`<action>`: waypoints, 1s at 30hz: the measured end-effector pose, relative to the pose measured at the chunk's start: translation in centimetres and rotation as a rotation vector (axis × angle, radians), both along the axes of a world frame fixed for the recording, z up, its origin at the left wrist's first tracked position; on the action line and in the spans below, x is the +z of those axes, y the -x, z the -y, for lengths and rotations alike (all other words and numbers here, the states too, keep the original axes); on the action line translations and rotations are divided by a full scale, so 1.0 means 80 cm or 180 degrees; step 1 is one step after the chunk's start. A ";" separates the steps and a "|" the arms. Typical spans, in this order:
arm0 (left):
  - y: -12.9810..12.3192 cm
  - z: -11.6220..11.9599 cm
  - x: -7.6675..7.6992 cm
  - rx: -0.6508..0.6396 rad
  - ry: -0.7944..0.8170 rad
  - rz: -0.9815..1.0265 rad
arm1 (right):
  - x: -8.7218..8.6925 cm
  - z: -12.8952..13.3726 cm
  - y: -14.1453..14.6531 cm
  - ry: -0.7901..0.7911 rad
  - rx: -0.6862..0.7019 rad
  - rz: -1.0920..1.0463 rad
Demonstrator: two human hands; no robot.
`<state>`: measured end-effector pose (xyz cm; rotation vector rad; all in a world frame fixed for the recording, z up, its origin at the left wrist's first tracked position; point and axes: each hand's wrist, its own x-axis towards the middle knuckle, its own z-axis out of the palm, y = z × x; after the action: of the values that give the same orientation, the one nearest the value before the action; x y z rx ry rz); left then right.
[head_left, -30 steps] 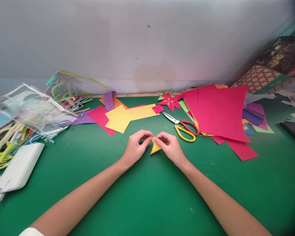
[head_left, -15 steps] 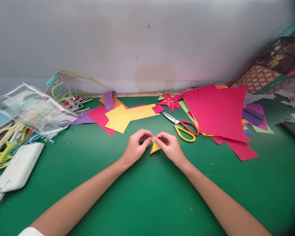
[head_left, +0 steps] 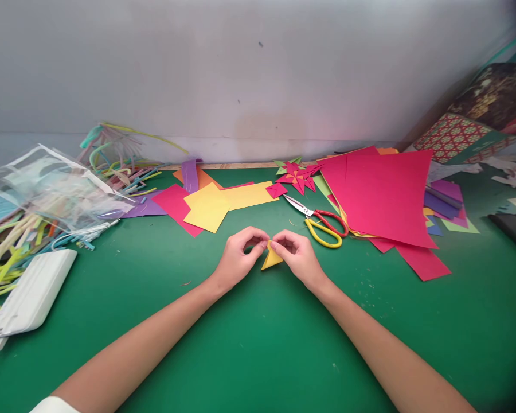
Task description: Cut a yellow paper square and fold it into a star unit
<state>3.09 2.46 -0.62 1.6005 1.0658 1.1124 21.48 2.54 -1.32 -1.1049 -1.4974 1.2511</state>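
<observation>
The small folded yellow paper sits at the middle of the green worktop, its top corner pinched between my two hands. My left hand has its grip closed on that corner from one side, and my right hand has its grip closed on it from the other, fingertips almost meeting. Just beyond my right hand lie the scissors with yellow and red handles, touching the big pink sheet. Past my left hand lie yellow sheets. A white case lies well apart at far left
</observation>
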 end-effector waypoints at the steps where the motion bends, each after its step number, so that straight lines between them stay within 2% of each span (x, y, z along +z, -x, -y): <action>1: 0.000 0.000 0.000 0.0010 0.0021 0.0031 | 0.000 0.000 0.000 0.0016 -0.0014 -0.0009; 14: 0.001 -0.001 0.000 0.0090 0.0030 0.0024 | 0.000 0.000 -0.001 0.0049 -0.0009 -0.0028; 23: 0.001 0.003 0.002 -0.0006 0.0033 0.0113 | 0.019 -0.001 -0.011 -0.0030 0.0564 0.0713; 26: 0.001 -0.001 0.001 0.0063 0.0152 0.0404 | 0.018 -0.003 -0.012 0.0106 0.0381 0.0392; 30: 0.003 -0.010 -0.002 0.0289 0.0357 0.1056 | 0.015 -0.006 -0.009 0.0469 -0.0450 -0.0567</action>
<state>2.87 3.30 -0.76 1.2373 0.9666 1.3024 22.22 3.01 -0.15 -1.1417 -1.1900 1.3398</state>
